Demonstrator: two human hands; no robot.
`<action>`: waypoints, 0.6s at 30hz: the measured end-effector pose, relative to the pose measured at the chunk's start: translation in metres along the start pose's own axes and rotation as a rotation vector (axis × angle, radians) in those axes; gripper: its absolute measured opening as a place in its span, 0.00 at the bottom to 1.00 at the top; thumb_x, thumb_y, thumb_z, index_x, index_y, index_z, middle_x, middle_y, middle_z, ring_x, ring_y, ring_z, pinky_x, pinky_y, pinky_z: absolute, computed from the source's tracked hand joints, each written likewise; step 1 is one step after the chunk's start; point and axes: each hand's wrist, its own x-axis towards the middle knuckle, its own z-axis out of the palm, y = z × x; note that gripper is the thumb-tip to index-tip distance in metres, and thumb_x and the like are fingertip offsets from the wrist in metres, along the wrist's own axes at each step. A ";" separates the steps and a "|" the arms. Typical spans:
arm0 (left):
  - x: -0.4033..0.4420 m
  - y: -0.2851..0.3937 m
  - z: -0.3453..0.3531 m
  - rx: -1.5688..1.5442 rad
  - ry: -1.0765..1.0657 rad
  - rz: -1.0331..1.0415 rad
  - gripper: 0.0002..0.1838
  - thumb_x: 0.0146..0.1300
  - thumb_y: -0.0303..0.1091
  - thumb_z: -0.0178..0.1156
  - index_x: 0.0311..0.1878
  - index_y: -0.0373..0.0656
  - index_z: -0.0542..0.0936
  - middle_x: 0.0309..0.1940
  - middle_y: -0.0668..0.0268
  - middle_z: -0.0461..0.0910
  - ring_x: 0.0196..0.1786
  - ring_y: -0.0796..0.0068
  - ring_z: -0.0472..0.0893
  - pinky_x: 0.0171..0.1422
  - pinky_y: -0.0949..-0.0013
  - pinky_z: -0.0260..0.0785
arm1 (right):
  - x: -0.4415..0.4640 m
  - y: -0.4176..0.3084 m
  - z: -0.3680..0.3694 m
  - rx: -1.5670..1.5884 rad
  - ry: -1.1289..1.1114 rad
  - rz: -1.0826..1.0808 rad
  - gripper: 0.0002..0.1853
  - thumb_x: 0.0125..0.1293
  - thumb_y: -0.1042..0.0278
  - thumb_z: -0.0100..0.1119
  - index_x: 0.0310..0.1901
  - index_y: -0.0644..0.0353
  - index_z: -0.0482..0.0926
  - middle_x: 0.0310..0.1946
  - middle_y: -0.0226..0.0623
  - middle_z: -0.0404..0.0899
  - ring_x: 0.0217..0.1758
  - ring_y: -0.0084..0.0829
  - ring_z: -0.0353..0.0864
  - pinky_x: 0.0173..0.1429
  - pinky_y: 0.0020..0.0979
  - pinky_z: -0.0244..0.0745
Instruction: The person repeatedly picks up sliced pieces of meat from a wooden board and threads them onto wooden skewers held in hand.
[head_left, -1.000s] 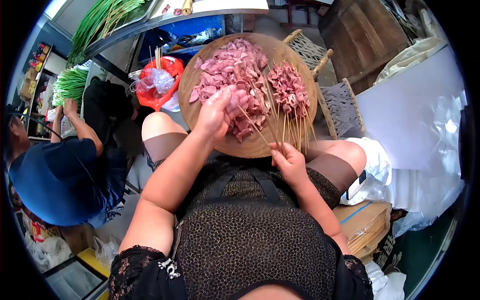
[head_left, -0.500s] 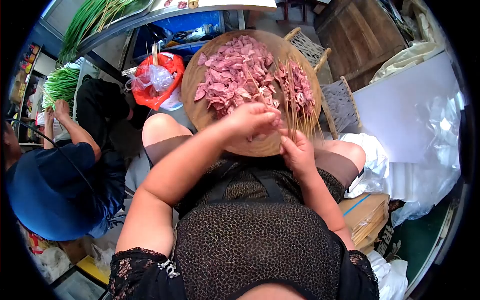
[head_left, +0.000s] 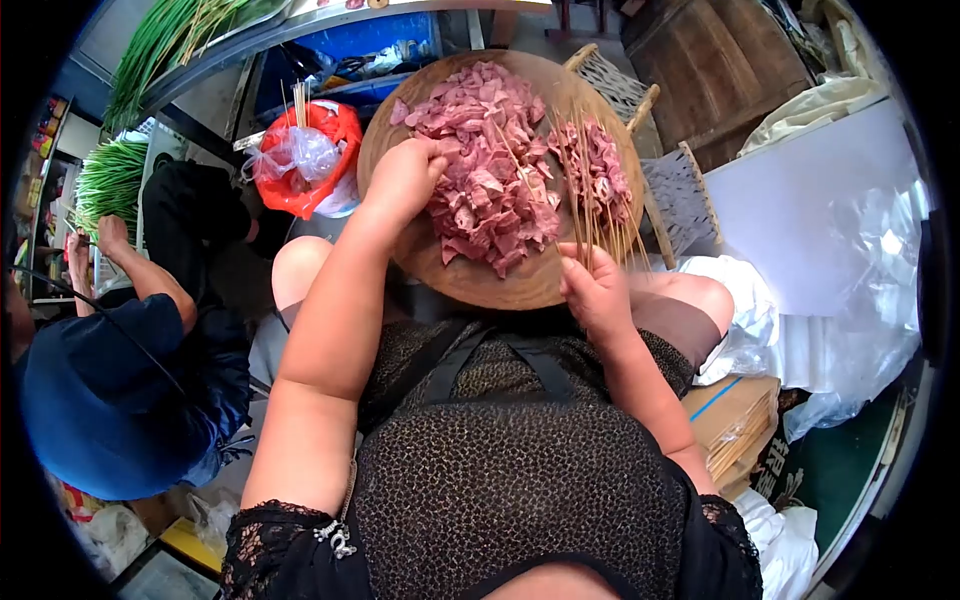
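Note:
A round wooden board rests across the lap, bearing a large pile of cut pink meat. My left hand is at the left edge of this pile, its fingers curled together; what they hold is hidden. My right hand is closed round several thin wooden sticks at the board's near right edge, their tips pointing away over the board. Beside and under these sticks lies a bunch of skewered meat, its stick ends pointing toward me. A thin stick slants over the loose meat.
A red bag with clear plastic and sticks stands left of the board. Woven stools are to the right, with cardboard below. At far left a person in blue handles green stalks.
My left hand came across to my right hand, then moved back left to the meat pile's edge. My right hand stays round the sticks, slightly further right than at first.

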 end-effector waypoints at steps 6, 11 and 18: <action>0.013 0.026 -0.004 -1.652 -0.071 -0.534 0.11 0.64 0.26 0.51 0.49 0.36 0.72 0.43 0.60 0.79 0.41 0.70 0.80 0.46 0.71 0.75 | 0.000 0.001 0.009 -0.057 -0.030 0.042 0.10 0.64 0.71 0.53 0.46 0.62 0.74 0.22 0.24 0.70 0.23 0.14 0.67 0.28 0.16 0.62; 0.018 0.045 0.007 -1.903 -0.070 -0.399 0.16 0.62 0.19 0.46 0.54 0.35 0.66 0.53 0.55 0.72 0.55 0.63 0.74 0.57 0.67 0.72 | 0.002 0.006 0.006 -0.072 -0.019 0.063 0.10 0.64 0.72 0.52 0.46 0.62 0.74 0.22 0.24 0.70 0.23 0.14 0.67 0.28 0.17 0.63; 0.025 0.055 0.010 -1.954 -0.022 -0.378 0.13 0.64 0.24 0.47 0.52 0.35 0.68 0.51 0.55 0.74 0.54 0.62 0.76 0.60 0.64 0.69 | 0.003 0.016 -0.001 -0.052 0.005 0.050 0.10 0.64 0.71 0.52 0.46 0.62 0.74 0.21 0.23 0.70 0.23 0.14 0.67 0.30 0.16 0.64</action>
